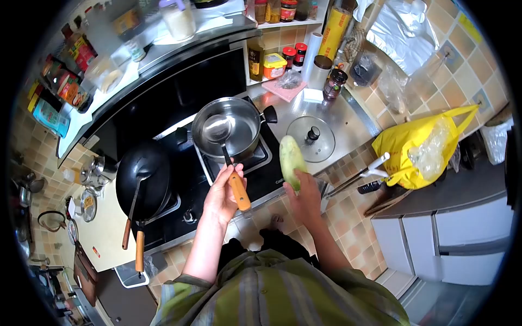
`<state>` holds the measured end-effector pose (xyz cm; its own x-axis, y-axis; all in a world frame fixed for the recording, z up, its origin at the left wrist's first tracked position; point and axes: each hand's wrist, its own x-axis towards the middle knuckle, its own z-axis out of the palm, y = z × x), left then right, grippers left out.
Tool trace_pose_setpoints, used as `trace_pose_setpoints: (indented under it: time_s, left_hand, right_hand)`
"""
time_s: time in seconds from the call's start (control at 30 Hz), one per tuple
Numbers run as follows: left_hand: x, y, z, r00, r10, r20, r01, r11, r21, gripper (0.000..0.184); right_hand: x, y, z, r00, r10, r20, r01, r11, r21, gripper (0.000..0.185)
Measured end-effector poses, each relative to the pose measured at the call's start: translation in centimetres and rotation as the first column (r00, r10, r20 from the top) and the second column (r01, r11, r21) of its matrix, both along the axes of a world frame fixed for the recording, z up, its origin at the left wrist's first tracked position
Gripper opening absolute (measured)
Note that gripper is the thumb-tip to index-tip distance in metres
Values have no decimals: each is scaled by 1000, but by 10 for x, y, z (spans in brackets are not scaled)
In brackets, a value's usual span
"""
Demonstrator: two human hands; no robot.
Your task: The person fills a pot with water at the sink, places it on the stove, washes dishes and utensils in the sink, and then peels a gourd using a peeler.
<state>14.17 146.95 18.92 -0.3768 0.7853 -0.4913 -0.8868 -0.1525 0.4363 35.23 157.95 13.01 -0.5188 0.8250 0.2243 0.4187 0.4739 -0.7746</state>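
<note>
A metal ladle with a wooden handle is held by my left hand, fingers closed round the shaft above the wood. Its bowl is over the inside of a steel pot on the right burner of the black stove. My right hand grips the lower end of a pale green, long vegetable, which is tilted upward in front of the glass lid on the metal counter.
A black wok with a spatula in it occupies the left burner. Jars and a pink board stand behind the lid. At the right hangs a yellow bag. Bottles line the shelf at the upper left.
</note>
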Motion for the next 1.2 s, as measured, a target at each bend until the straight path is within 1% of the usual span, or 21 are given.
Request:
trace_pose_setpoints:
  time_s: [0.07, 0.17, 0.2, 0.23, 0.3, 0.37, 0.4, 0.43, 0.5, 0.57, 0.63, 0.67, 0.7, 0.77, 0.8, 0.87, 0.97, 1.03, 1.07, 1.1, 1.2]
  left_hand:
    - [1, 20, -6, 999, 28, 38, -26, 999, -44, 20]
    - [1, 40, -24, 992, 34, 118, -35, 999, 6, 20]
    - [2, 44, -26, 999, 18, 49, -17, 999, -32, 22]
    - [3, 49, -28, 999, 10, 49, -8, 999, -46, 21]
    - [9, 59, -27, 999, 42, 19, -41, 997, -62, 22]
    - [12, 66, -27, 996, 84, 23, -82, 995, -52, 31]
    - [11, 67, -28, 999, 46, 25, -45, 998, -39, 38]
    - [9, 66, -31, 1000, -11, -3, 11, 999, -53, 33]
    - [18, 65, -26, 994, 34, -108, -48, 990, -129, 42]
    - [24, 59, -39, 974, -36, -225, -14, 977, -215, 52]
    - [31, 46, -44, 899, -60, -433, -41, 974, -221, 65]
    - [36, 39, -43, 897, -18, -441, -93, 969, -228, 62]
    - [39, 31, -42, 892, 17, -451, -138, 962, -236, 60]
    - [40, 8, -56, 848, -52, -527, -94, 965, -246, 56]
    - [44, -11, -58, 812, -85, -577, -61, 972, -229, 54]
    - [53, -49, -67, 837, -73, -543, -52, 976, -210, 53]
    - [69, -129, -89, 851, -90, -517, -47, 968, -245, 51]
    - [84, -193, -97, 812, -55, -581, -163, 934, -317, 47]
    - [90, -228, -97, 791, -98, -603, -175, 909, -377, 53]
    - [96, -263, -97, 771, -146, -620, -188, 878, -440, 58]
    - [118, -361, -88, 841, -40, -539, -235, 871, -431, 68]
  right_hand:
    - [10, 36, -29, 974, -164, 155, 122, 962, 245, 64]
    - [1, 64, -65, 966, -131, 223, 135, 991, -1, 83]
    - [-6, 66, -69, 942, -150, 299, 186, 978, -94, 95]
    - [-9, 68, -74, 956, -150, 252, 168, 984, -53, 97]
    - [-16, 77, -81, 946, -151, 286, 199, 969, -149, 97]
    - [-18, 82, -86, 961, -160, 226, 207, 956, -207, 95]
    - [-19, 83, -93, 960, -173, 222, 215, 960, -181, 93]
    - [-17, 86, -101, 957, -194, 218, 229, 962, -151, 91]
    - [-10, 105, -130, 997, -63, 34, 71, 934, -349, 84]
    - [-3, 121, -147, 994, -10, -109, -54, 819, -571, 72]
    - [0, 121, -133, 997, -46, -68, -15, 716, -698, 66]
    - [8, 120, -117, 983, 18, -183, -153, 638, -754, 65]
    - [16, 119, -103, 952, 62, -299, -284, 543, -791, 65]
    - [26, 117, -98, 968, -43, -248, -228, 264, -937, 64]
    - [29, 108, -86, 958, 9, -285, -279, 242, -929, 62]
    - [39, 75, -63, 930, 103, -354, -368, 198, -909, 58]
    - [43, 30, -64, 913, 221, -342, -350, -2, -937, 58]
    - [31, -18, -66, 906, 307, -290, -293, -38, -955, 57]
    - [18, -47, -58, 885, 366, -289, -262, -123, -957, 59]
    - [8, -71, -71, 842, 432, -323, -277, -167, -946, 57]
    - [-51, -198, -33, 649, 646, -402, -369, -194, -909, 52]
